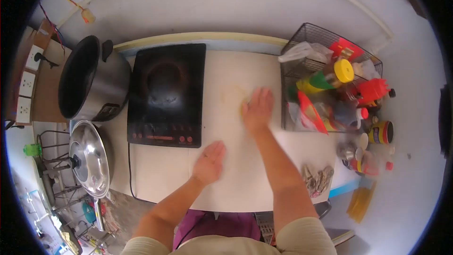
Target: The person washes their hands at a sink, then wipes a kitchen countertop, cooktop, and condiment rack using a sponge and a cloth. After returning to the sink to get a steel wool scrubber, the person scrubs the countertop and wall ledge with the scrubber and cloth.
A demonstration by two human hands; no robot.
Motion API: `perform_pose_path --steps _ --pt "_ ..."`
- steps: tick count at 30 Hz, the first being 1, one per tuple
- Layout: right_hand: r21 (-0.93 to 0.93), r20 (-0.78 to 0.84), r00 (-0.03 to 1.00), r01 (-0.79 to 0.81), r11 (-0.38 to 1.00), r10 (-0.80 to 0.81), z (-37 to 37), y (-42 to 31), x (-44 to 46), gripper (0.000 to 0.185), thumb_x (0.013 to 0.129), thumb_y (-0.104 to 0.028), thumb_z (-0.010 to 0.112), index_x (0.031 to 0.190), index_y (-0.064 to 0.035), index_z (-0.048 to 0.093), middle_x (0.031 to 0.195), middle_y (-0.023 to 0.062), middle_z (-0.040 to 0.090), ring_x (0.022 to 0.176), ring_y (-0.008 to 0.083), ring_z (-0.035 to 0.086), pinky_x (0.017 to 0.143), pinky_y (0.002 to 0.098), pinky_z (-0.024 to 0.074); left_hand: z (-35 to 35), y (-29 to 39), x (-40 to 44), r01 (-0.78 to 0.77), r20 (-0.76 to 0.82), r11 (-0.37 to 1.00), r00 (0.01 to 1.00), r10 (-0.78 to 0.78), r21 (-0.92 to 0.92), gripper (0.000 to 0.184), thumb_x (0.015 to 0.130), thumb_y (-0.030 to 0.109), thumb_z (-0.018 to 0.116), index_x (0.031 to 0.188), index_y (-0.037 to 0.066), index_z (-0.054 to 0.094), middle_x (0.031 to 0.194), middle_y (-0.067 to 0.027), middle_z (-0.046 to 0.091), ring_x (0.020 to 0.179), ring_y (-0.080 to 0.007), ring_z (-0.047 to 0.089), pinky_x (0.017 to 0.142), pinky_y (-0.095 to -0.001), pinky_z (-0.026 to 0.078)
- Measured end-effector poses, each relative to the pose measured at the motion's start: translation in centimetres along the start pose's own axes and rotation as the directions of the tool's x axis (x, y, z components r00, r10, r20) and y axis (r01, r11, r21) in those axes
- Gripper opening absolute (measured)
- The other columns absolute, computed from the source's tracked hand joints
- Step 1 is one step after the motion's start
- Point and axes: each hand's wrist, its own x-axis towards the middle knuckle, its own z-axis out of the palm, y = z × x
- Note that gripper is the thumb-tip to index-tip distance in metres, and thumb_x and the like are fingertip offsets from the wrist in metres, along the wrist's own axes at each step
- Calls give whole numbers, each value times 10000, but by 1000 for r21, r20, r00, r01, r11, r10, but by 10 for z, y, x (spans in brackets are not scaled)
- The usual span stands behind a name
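Note:
My right hand (258, 111) lies over the pale countertop (240, 160), between the induction cooktop and the wire basket. It is blurred, and a small yellowish edge shows at its thumb side; what is under the palm is hidden. My left hand (210, 164) rests near the front right corner of the black induction cooktop (165, 94). Its fingers are stretched out and no object shows in it. A faint yellowish mark (231, 95) is on the countertop to the left of my right hand.
At right stands a wire basket (306, 30) with bottles, including a yellow-capped one (343, 71). A crumpled cloth (317, 180) lies at the front right. On the left are a large pot (111, 80) and a lidded pan (96, 160). A cord (130, 174) hangs over the front edge.

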Motion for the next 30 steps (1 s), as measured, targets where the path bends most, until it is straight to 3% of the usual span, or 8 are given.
perform_pose_path --steps 9,12,15,18,20,24,27,30 --pt "26 -348 937 -4 1000 13 40 36 130 640 807 -287 602 1278 70 358 1349 341 290 1234 472 327 1039 509 281 0 -7 3 6 96 1000 995 -4 -25 619 739 169 526 1307 -37 391 1423 -166 313 1327 -290 293 1101 -418 235" --pt "111 -315 912 -239 965 262 33 24 135 593 799 -258 616 1237 77 397 1337 291 346 1225 456 348 1015 504 321 1 -8 2 9 100 999 995 -5 -33 624 730 177 540 1302 -29 401 1426 -162 312 1331 -285 289 1104 -414 231" --pt "-117 -197 938 -312 943 286 30 25 137 539 839 -240 572 1264 45 404 1356 219 365 1239 429 348 1020 465 333 3 -10 3 2 103 1000 995 0 -16 634 720 192 552 1299 -23 408 1426 -161 313 1333 -282 286 1108 -411 223" --pt "-130 -158 985 -85 988 64 55 44 139 492 866 -208 529 1305 -21 409 1392 178 347 1265 402 335 1022 432 340 1 -8 4 -8 108 1000 994 8 -3 642 715 207 559 1298 -18 411 1427 -158 312 1335 -277 283 1111 -409 215" --pt "-517 -9 987 134 846 -162 62 20 120 502 869 -173 511 1337 -41 386 1410 169 336 1290 371 320 1043 426 309 -1 -8 5 -13 106 1000 994 13 6 644 713 215 561 1295 -16 414 1428 -157 311 1336 -273 283 1113 -407 211" --pt "126 162 939 285 950 -304 4 -61 17 576 868 -265 483 1352 17 346 1433 178 304 1346 325 249 1101 460 170 -2 -9 7 -7 102 1000 995 9 -21 641 709 213 566 1289 -15 419 1426 -157 313 1336 -272 281 1113 -404 212" --pt "76 266 871 409 910 -413 -8 -38 6 607 866 -325 469 1359 7 344 1443 181 287 1355 333 227 1108 454 152 -2 -8 7 -1 102 1000 995 4 -26 615 715 209 554 1274 -19 432 1410 -160 337 1321 -274 306 1103 -406 227" --pt "-254 83 982 188 949 -172 25 8 83 597 888 -343 435 1360 9 342 1427 189 313 1342 341 253 1099 454 176 -5 -7 8 -2 81 1000 997 4 -26 573 730 199 527 1249 -30 453 1381 -167 379 1292 -276 353 1085 -413 255"
